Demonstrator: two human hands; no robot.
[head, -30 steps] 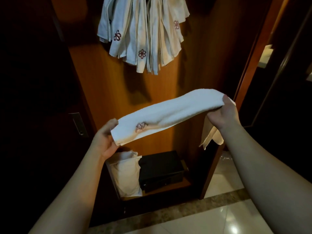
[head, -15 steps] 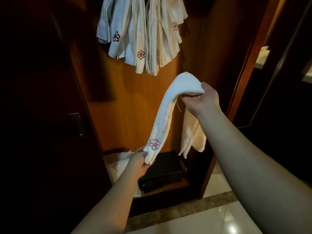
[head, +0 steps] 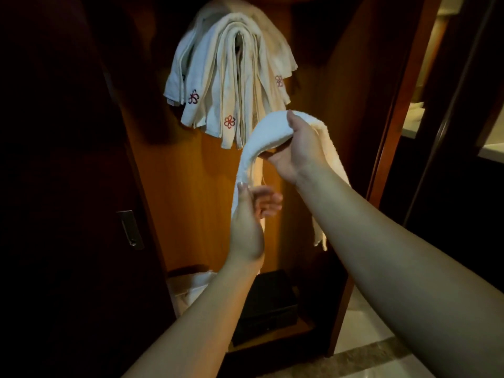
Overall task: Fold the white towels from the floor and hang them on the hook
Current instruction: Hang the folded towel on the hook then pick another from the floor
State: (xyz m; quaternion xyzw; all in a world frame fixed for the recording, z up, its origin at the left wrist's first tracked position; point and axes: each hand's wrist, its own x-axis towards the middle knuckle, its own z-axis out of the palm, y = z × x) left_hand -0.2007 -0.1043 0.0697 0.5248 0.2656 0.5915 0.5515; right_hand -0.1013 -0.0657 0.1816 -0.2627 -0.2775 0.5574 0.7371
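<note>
I stood at an open wooden wardrobe (head: 191, 186), its orange-brown back panel lit warmly and everything to the left of my hands lost in dark. A dark door (head: 81, 214) with a small metal handle plate (head: 130, 229) hung left of my left hand. Well below my hands the pale glossy floor (head: 362, 331) showed, with a darker stone strip (head: 376, 356) across it. On the wardrobe's low shelf, beneath my left forearm, sat a black box (head: 270, 304), and just left of it a pale bag or liner (head: 191, 290) that I could not make out clearly.

Above my right hand a thick bunch of white towels (head: 231, 77) hung draped over the hook, which was hidden under them; several corners carried a red flower emblem (head: 230, 121).

The white towel (head: 268, 132) I was handling was folded into a long narrow band. It arched over my right hand (head: 297, 148), which was closed around the top of the band, thumb over it. One end fell behind my right forearm, its cream edge (head: 320, 236) hanging free. The other ran down and to the left into my left hand (head: 246, 219), which pinched it between thumb and palm side while the other fingers (head: 268, 203) spread loosely, blurred. The band's top sat just below and touching the hanging towels' lower ends, as far as I could tell.
</note>
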